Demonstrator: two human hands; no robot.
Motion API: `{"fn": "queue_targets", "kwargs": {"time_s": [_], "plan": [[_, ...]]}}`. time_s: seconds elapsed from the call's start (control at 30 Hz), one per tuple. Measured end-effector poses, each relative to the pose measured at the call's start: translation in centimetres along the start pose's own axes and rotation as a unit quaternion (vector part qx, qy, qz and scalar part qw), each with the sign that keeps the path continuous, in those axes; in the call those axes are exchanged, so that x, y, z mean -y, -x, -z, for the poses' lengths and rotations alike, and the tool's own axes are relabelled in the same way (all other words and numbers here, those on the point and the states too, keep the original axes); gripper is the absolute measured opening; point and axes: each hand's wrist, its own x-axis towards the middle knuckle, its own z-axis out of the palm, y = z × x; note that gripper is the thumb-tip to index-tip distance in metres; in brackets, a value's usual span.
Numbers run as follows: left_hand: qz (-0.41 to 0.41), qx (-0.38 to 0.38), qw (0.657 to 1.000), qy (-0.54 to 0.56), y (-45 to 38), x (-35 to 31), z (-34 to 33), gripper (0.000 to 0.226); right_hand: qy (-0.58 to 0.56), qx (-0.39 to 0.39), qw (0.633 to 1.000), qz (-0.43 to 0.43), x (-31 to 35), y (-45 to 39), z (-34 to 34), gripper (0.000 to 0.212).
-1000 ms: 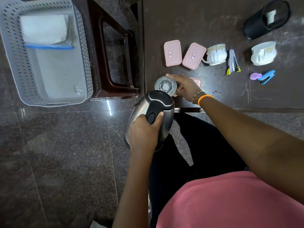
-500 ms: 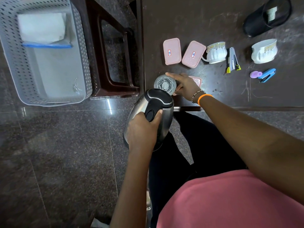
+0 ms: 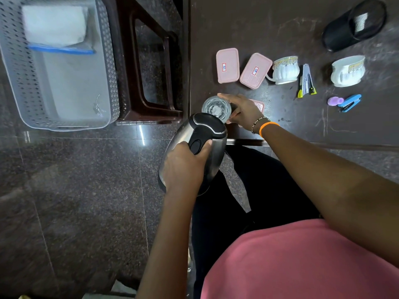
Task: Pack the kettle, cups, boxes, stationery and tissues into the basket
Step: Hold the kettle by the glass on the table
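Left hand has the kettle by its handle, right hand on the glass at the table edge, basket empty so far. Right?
Not quite. The head view shows the basket already holds a pack of tissues. The rest stands: left hand grips the kettle by its handle, right hand is on the glass.

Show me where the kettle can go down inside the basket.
The basket floor is bare from the tissue pack to its near wall; set the kettle there. The far end is taken. The table around the glass and pink boxes is crowded.
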Motion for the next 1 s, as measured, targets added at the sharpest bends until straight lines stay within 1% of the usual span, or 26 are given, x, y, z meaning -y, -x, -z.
{"fn": "queue_targets", "kwargs": {"time_s": [1.0], "plan": [[-0.004,0.001,1.0,0.009,0.2,-1.7,0.4,0.059,0.026,0.022,0.999,0.012,0.1,-0.4,0.7,0.077]]}}
